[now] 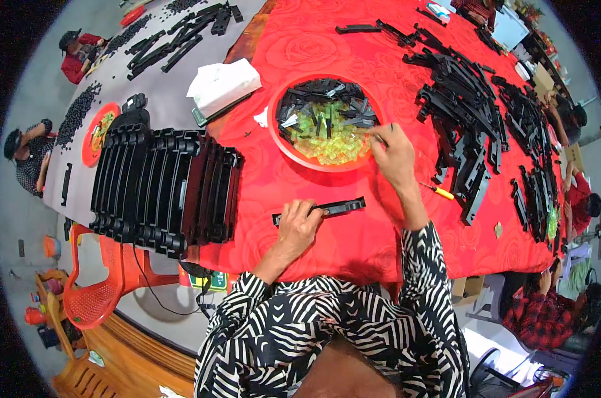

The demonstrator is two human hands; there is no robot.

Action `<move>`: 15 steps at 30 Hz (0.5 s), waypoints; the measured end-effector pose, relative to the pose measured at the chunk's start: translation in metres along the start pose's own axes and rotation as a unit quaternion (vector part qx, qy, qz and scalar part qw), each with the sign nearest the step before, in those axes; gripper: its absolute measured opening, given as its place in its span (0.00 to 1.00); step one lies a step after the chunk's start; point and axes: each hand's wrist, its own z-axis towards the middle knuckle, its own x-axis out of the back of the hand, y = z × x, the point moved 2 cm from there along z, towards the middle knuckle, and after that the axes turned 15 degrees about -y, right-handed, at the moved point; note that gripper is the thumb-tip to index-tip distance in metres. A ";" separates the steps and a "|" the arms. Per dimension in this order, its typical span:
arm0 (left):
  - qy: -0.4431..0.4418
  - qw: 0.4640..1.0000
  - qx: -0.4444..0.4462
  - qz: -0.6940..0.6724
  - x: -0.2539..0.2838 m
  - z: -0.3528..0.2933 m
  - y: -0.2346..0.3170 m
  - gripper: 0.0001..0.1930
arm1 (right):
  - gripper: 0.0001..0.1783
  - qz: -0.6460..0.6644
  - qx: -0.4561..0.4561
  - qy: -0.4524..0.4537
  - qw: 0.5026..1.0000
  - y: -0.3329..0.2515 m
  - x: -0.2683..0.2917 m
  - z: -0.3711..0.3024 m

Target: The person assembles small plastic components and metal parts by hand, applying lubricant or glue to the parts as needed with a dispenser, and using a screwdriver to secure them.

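My left hand grips a long black plastic strip that lies on the red tablecloth in front of me, its fingers curled over the strip's left half. At the right rim of a round red basin, my right hand has thumb and fingers pinched together. Whatever they hold, if anything, is too small to make out. Inside the basin, yellow-green translucent pieces fill the near part, and small black parts lie along the far side.
Stacked black plastic strips stand at left. Loose black strips heap up at right, near a yellow-handled tool. Beyond the stack sits a tissue pack. A red plastic chair is at lower left. Several people sit around the table.
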 end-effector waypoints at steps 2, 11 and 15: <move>0.003 1.000 0.003 -0.002 0.000 0.000 0.001 0.07 | 0.08 -0.055 0.014 0.005 0.998 0.003 -0.008 0.022; -0.014 1.000 0.026 -0.010 -0.002 -0.004 0.000 0.09 | 0.08 -0.227 -0.012 -0.126 0.966 0.024 -0.041 0.051; -0.024 0.999 0.023 -0.014 0.004 -0.002 0.003 0.10 | 0.07 -0.172 0.004 -0.088 0.981 0.028 -0.034 0.048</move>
